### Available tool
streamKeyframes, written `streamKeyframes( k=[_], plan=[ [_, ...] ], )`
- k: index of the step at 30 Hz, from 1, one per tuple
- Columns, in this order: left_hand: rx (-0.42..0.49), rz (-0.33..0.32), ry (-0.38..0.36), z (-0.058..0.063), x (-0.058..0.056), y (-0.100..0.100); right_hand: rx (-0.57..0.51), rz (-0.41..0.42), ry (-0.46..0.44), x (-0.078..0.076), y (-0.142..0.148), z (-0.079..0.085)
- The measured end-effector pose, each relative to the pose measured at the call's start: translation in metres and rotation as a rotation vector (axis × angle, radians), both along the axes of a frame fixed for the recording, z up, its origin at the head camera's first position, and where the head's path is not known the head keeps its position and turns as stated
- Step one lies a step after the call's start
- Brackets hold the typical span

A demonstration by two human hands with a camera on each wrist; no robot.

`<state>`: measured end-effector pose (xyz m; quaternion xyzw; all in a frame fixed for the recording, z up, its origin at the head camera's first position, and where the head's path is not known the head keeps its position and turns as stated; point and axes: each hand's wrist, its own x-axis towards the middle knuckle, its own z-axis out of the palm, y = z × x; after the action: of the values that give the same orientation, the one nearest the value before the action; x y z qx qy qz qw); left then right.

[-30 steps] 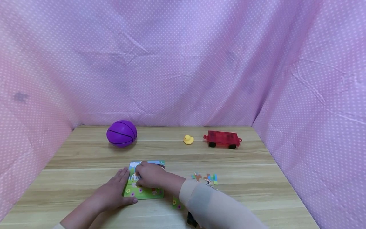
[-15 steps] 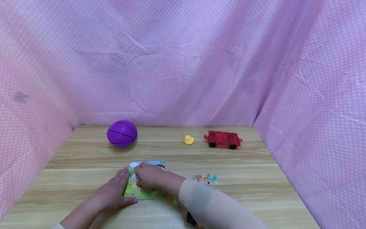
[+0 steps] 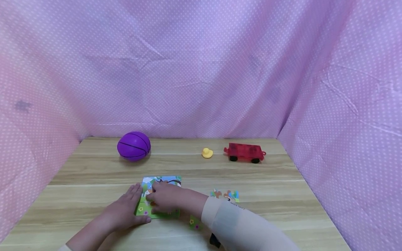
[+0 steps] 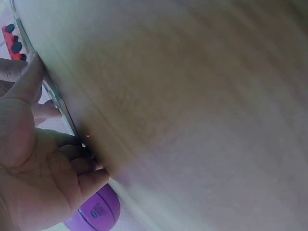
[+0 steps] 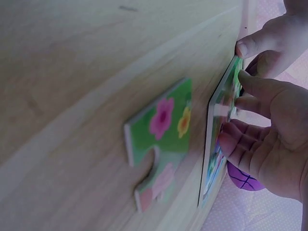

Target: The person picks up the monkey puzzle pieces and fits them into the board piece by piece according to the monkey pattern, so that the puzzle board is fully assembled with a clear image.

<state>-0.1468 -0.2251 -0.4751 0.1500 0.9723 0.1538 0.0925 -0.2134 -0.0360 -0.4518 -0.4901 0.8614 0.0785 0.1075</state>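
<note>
A: Clock centred on the jigsaw puzzle [image 3: 145, 208], 12 = away from the person. Near side?

B: Puzzle's flat on a light wood-grain tabletop [image 3: 169, 237], grain running 9 to 3. Beige right sleeve [image 3: 251, 223] with a grey band comes in from 4. Black item [image 3: 215, 240] sticks out under it, mostly hidden, can't identify.

A: Sleeve block anything?

B: Yes. Green flowered jigsaw piece [image 5: 166, 115] lies at 4, partly covered in the head view. Animal-print pieces [image 3: 230, 197] at 3, near side hidden.

A: Hands?

B: Left hand [image 3: 124, 211] at 8: fingers straight along the puzzle's left edge, thumb at the near-left corner. Right hand [image 3: 166, 198] over the middle, thumb and fingers apart, fingertips on the face. Covers much of the picture.

A: Far side?

B: Purple toy basketball [image 3: 134, 146] at 11, yellow rubber duck [image 3: 207, 153] at 1, red toy wagon [image 3: 244, 152] at 2, black wheels. All well apart from the puzzle.

A: Room?

B: Pink polka-dot cloth [image 3: 194, 69], creased, behind and down both sides.
</note>
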Motion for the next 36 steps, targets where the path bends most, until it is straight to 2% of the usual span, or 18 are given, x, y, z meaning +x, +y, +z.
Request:
streamKeyframes(
  k=[7, 14, 20, 23, 27, 32, 36],
  plan=[
    [-0.001, 0.000, -0.005, 0.000, -0.001, -0.001, 0.060, 0.047, 0.064, 0.002, -0.002, 0.002],
    [0.005, -0.006, -0.008, 0.001, -0.001, 0.000, 0.049, 0.034, 0.001, 0.000, 0.002, 0.004],
    [0.009, -0.006, -0.012, 0.004, 0.001, 0.001, 0.028, 0.054, -0.029, -0.001, 0.007, 0.002],
    [0.014, -0.016, -0.008, 0.006, 0.001, 0.002, -0.008, 0.078, -0.037, -0.003, 0.013, 0.001],
    [0.008, -0.018, -0.002, 0.005, 0.002, 0.002, -0.096, 0.071, -0.080, -0.005, 0.026, 0.002],
    [0.004, -0.010, -0.005, 0.004, 0.002, 0.002, -0.211, 0.001, -0.132, -0.010, 0.051, 0.010],
    [0.005, -0.009, -0.002, 0.003, 0.001, 0.002, -0.251, -0.064, -0.138, -0.015, 0.073, 0.019]
  ],
)
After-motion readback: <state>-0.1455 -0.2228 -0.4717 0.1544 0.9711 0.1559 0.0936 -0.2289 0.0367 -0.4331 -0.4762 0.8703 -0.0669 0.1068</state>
